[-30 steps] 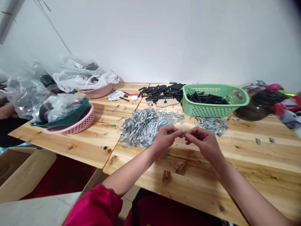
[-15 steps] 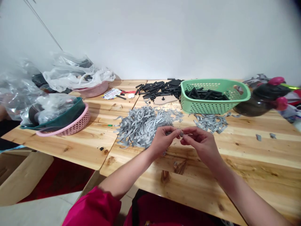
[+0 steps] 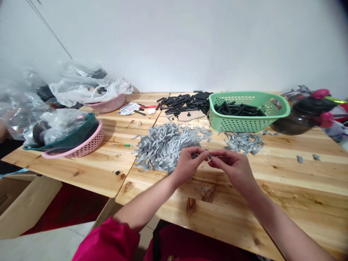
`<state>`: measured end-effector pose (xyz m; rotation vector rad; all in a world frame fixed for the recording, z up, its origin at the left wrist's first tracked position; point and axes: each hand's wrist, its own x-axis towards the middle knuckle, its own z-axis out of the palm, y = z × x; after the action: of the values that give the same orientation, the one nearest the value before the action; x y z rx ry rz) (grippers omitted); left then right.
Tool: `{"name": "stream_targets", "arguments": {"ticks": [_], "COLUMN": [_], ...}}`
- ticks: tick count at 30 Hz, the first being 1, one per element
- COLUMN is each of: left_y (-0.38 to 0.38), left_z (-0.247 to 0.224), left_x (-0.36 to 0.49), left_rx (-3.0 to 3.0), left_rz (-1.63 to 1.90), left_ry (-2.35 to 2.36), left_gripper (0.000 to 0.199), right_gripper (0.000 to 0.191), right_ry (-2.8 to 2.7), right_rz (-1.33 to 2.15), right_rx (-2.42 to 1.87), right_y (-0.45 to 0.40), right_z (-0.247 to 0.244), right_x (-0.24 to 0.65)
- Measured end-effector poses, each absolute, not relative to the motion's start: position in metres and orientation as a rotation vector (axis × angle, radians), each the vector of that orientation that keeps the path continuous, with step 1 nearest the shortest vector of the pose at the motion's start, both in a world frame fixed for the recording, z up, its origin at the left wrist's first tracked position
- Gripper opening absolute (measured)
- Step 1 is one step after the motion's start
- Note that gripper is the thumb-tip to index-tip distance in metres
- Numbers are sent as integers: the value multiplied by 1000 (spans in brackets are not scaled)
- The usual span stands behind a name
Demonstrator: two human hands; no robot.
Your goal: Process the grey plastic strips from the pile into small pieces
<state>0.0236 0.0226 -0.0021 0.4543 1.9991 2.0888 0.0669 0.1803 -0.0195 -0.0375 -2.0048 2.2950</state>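
I see the left hand [image 3: 190, 162] with thumb and finger clamped on a grey bit [image 3: 210, 156]; right hand [image 3: 234, 165] pinches it from the other side. Bit is between the fingertips, above the table [image 3: 301, 192], too small to make out well. Big strip pile [image 3: 160, 146] just beside left hand. Smaller pile [image 3: 244, 142] beyond right hand, before green basket [image 3: 241, 125] holding black rods [image 3: 236, 109]. Two scraps [image 3: 299, 159] lie farther right.
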Motion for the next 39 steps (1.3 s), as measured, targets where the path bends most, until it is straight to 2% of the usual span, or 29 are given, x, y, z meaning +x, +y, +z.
{"name": "stream_targets", "arguments": {"ticks": [15, 24, 32, 39], "left_y": [24, 22, 23, 25], "left_z": [0, -10, -2, -8], "left_x": [28, 28, 29, 30], "left_rx": [395, 582, 417, 372], "left_rz": [2128, 2132, 2171, 2221], "left_ry": [1854, 1945, 1792, 1766], "left_gripper": [34, 22, 33, 28], "right_gripper": [15, 17, 12, 12], "right_ry": [-2027, -1942, -1993, -2001], "right_rz": [2165, 2236, 2180, 2133], "right_rx": [112, 14, 163, 139], "right_y": [177, 180, 175, 173], "right_z": [-20, -19, -17, -21], "right_x": [73, 74, 77, 78]}}
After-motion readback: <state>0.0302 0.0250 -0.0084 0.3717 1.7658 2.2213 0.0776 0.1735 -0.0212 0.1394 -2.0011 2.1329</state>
